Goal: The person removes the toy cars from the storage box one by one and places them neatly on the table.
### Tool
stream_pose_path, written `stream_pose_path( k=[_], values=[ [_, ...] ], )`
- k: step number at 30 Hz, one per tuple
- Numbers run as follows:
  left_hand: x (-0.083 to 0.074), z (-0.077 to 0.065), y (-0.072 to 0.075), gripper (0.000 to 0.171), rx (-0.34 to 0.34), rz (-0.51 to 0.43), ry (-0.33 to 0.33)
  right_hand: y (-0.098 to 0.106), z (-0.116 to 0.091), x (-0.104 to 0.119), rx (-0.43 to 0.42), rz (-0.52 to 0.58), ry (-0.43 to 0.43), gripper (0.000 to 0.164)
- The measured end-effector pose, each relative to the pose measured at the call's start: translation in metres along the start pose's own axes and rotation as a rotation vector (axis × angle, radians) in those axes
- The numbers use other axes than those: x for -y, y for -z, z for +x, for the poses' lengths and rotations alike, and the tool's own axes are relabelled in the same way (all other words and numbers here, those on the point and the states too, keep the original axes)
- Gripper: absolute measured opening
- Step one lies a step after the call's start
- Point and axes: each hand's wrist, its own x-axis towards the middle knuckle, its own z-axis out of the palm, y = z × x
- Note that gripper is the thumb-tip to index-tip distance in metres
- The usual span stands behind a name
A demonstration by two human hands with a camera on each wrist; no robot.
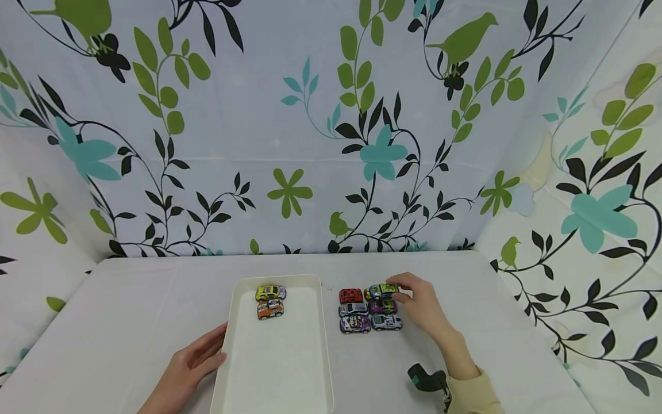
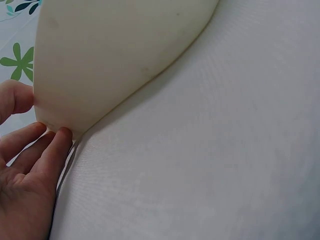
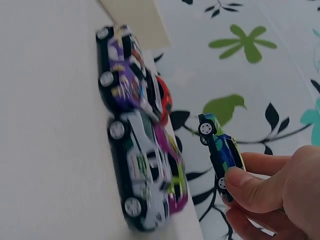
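My right hand (image 1: 421,302) pinches a yellow-green and blue toy car (image 3: 225,150) between thumb and fingers; in the right wrist view it is raised off the table. Close by are a red toy car (image 1: 351,295), a silver one with dark stripes (image 1: 354,309), a purple-and-green one (image 1: 383,306), a purple-and-white one (image 1: 355,325) and a white-grey one (image 1: 387,322). On the left, my left hand (image 1: 188,365) touches the outer side of a cream tray (image 1: 274,368) with its fingertips. Inside the tray, a yellow toy car (image 1: 270,292) sits beside an orange one (image 1: 270,309).
A black curved device (image 1: 428,379) lies on the white tabletop (image 1: 155,299) beside the right forearm. A leaf-patterned cloth (image 1: 289,144) rises behind the table and at both sides.
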Motion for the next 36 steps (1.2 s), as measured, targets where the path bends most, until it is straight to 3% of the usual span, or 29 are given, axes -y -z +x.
stream_pose_path(
  k=[13, 26, 36],
  values=[
    [-0.001, 0.001, -0.001, 0.071, -0.012, 0.016, 0.022, 0.014, -0.004, -0.045, -0.04, 0.007, -0.127, 0.032],
    [-0.002, 0.0, -0.001, 0.072, -0.018, 0.038, 0.02, 0.01, -0.007, -0.062, -0.004, 0.031, -0.23, 0.032],
    [-0.003, 0.0, -0.001, 0.072, -0.021, 0.043, 0.017, 0.007, -0.009, -0.067, -0.006, 0.073, -0.215, 0.035]
  ],
)
